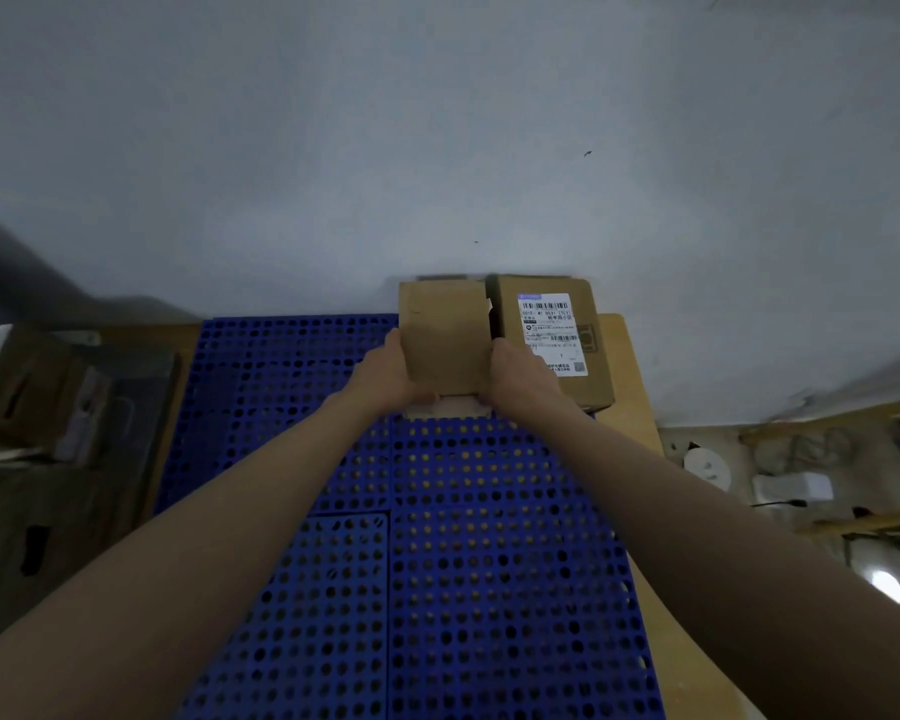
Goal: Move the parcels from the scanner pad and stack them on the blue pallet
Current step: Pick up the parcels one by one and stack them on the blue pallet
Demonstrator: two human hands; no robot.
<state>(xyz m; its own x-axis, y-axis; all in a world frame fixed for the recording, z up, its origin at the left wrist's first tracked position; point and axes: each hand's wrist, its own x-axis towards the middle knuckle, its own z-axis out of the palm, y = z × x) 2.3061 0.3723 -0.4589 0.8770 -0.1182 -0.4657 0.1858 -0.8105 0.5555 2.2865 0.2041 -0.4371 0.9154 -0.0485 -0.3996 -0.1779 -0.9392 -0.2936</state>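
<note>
Both hands held a plain box [445, 335] at the far end of the pallet [489, 537], close to the grey wall [437, 122]. The left hand [385, 374] gripped the box's left side, fingers curled round its edge, and the right hand [520, 376] gripped its right side the same way — the two forearms ran in from the near corners of the view and met at the box. The box sat upright between the palms, its brown face towards the camera; a pale strip of cardboard [450, 407] showed under its near edge, and whether the box rested on that or hung just above it could not be told. Just beside it on the right stood a second box [552, 335] with a white shipping label [552, 332] on top, barcode at the far end; the right hand covered the label's near left corner. This labelled box lay at the pallet's far right corner, partly over the tan board [624, 366] beyond the pallet's right edge. On the left, well apart from the hands, a heap of dim cartons [32, 397] stood blurred — their details could not be made out. At the right edge lay some pale clutter [749, 475] on the floor.
</note>
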